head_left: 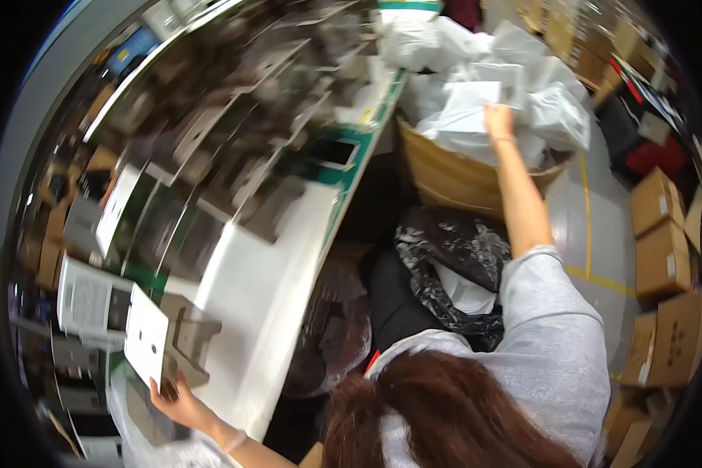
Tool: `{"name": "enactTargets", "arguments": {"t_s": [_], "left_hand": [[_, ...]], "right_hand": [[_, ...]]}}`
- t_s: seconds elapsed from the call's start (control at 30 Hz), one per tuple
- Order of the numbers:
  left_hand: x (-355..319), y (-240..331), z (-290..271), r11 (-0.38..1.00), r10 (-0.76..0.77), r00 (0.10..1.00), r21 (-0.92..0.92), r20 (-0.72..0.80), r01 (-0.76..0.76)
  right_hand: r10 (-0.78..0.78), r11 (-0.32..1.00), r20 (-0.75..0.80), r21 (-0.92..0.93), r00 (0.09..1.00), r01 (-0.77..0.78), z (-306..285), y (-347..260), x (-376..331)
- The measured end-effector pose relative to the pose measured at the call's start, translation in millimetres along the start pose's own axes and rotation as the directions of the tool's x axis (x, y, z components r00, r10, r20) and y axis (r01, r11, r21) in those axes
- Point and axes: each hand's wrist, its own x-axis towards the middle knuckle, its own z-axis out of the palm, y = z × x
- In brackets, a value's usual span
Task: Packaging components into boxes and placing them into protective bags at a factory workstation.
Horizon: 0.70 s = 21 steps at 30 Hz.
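My left hand (178, 404) is at the lower left, its fingers at the bottom edge of an upright white panel (146, 335) with a few dark spots. The panel's lower corner is between my thumb and fingers. Right beside it, a grey-brown moulded cardboard insert (193, 337) lies on the white bench top. My right arm reaches far forward, over a large cardboard carton (452, 175) heaped with white plastic bags. There my right hand (499, 121) is closed on the edge of a flat white plastic-wrapped packet (468, 105); the fingertips are partly hidden.
A long white bench (249, 273) with green mats runs diagonally on the left; blurred dividers stand along it. A dark phone-like slab (337, 153) lies on a mat. Below the carton sits a black plastic bag (452, 249) with white material inside. Stacked brown boxes (659, 234) line the right.
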Motion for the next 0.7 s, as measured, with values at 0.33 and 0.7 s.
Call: {"name": "enactTargets", "arguments": {"t_s": [0.33, 0.7], "left_hand": [[30, -74, 16, 1.0, -0.017, 1.0, 0.013, 0.008, 0.017], [-20, 35, 43, 0.949, 0.291, 0.945, 0.077, 0.149, -0.305]], "right_hand": [[-0.433, 0.863, 0.575, 0.488, 0.694, 0.134, -168, -136, -58], [-0.552, 0.75, 0.752, 0.26, -0.359, -0.609, 44, -290, -279]]}}
